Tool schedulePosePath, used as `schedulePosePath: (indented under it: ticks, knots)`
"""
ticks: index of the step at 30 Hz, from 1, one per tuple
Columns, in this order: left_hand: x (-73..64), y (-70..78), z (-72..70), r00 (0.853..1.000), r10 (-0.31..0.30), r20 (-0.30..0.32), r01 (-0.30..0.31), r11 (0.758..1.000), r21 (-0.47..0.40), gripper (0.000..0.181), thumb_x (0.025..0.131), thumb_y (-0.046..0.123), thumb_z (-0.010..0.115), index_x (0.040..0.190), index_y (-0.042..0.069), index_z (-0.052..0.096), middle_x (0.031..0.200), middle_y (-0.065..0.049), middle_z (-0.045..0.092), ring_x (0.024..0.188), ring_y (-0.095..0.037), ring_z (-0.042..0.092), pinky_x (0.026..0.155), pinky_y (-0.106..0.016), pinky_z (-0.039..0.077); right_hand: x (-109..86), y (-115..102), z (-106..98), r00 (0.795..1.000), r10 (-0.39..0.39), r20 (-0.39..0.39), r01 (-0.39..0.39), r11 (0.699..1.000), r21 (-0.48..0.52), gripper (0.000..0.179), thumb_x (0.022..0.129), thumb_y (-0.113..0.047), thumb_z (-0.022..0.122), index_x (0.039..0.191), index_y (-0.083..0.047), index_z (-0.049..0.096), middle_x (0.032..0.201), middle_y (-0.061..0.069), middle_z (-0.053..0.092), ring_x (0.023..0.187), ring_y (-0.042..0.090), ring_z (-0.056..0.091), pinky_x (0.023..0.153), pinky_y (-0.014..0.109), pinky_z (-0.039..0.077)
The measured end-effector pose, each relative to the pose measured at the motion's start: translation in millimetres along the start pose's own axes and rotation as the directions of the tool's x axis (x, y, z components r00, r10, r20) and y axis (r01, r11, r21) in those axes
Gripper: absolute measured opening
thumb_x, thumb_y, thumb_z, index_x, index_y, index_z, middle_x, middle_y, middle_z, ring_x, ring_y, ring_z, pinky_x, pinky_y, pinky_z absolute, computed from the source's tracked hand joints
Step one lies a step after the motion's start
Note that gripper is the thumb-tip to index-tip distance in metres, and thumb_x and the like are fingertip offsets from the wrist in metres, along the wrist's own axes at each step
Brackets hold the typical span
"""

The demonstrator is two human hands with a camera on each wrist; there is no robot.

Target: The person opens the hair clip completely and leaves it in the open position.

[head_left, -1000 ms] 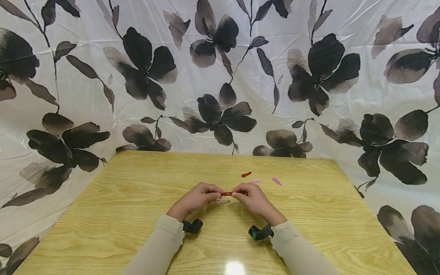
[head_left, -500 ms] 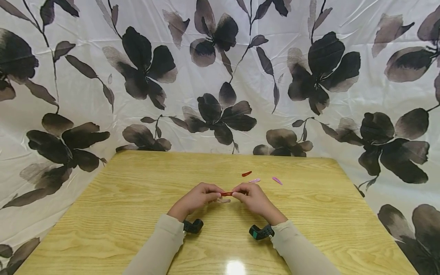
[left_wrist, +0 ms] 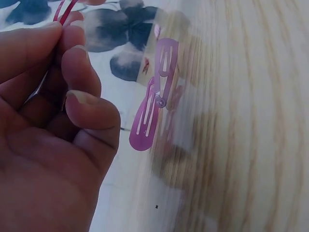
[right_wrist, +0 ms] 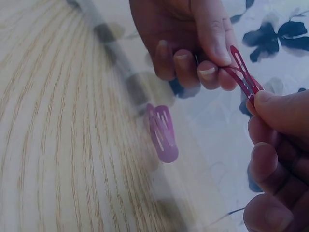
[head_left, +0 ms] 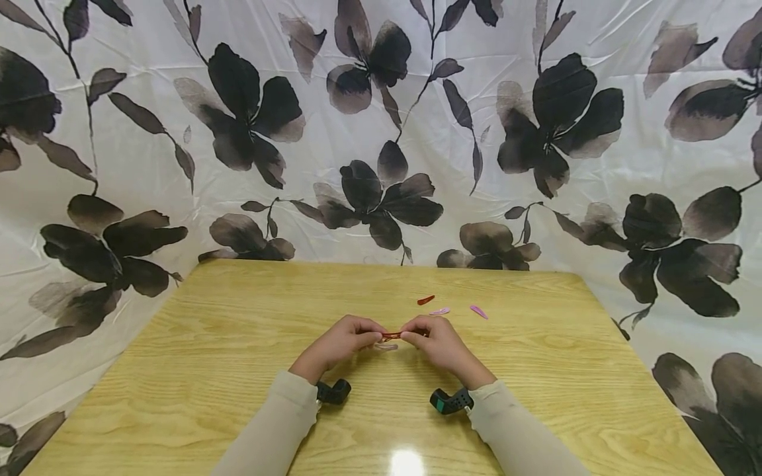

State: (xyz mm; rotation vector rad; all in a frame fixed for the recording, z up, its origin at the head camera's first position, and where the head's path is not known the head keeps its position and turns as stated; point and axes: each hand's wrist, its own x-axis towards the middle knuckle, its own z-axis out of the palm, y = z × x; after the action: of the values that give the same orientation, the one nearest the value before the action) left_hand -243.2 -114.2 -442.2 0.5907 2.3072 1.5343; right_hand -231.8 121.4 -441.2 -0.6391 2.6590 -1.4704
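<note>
Pinching opposite ends, the left hand (head_left: pixel 344 340) and right hand (head_left: pixel 439 340) hold red snap hair clip metal (right_wrist: pixel 247 88), one clip or two I cannot tell; each grip leaves barely any thumb-to-finger gap. Pink snap clips (right_wrist: pixel 163 137) lie below it. Likely light, springy and slick, it suits fingertip holds at the ends.

Long cream sleeves, plain and slightly gathered at the cuff, fill the bottom of the head view: left sleeve (head_left: pixel 270 420) left of centre, right sleeve (head_left: pixel 518 423) right. The left hand (head_left: pixel 339 344) and right hand (head_left: pixel 443 345) are bare. Each wrist wears a curved black device; the right device (head_left: pixel 450 402) has a green patch (head_left: pixel 440 405), the left device (head_left: pixel 335 391) appears all black.
</note>
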Motion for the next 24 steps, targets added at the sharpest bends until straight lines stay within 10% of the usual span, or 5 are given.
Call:
schedulePosePath:
  ticks: [24]
  knots:
    - [-0.1,0.4,-3.7,0.992,-0.026,-0.124,0.049,0.981,0.189,0.010,0.090,0.027,0.069,0.094,0.020,0.076,0.096,0.004,0.070,0.086,-0.013,0.061,0.076,-0.031,0.050,3.6,6.1,8.6,0.997,-0.053,-0.052,0.052,0.999,-0.014,0.006,0.089,-0.021,0.070,0.090,-0.018,0.075,0.088,-0.003,0.069,0.073,0.008,0.054,0.065,0.024,0.045]
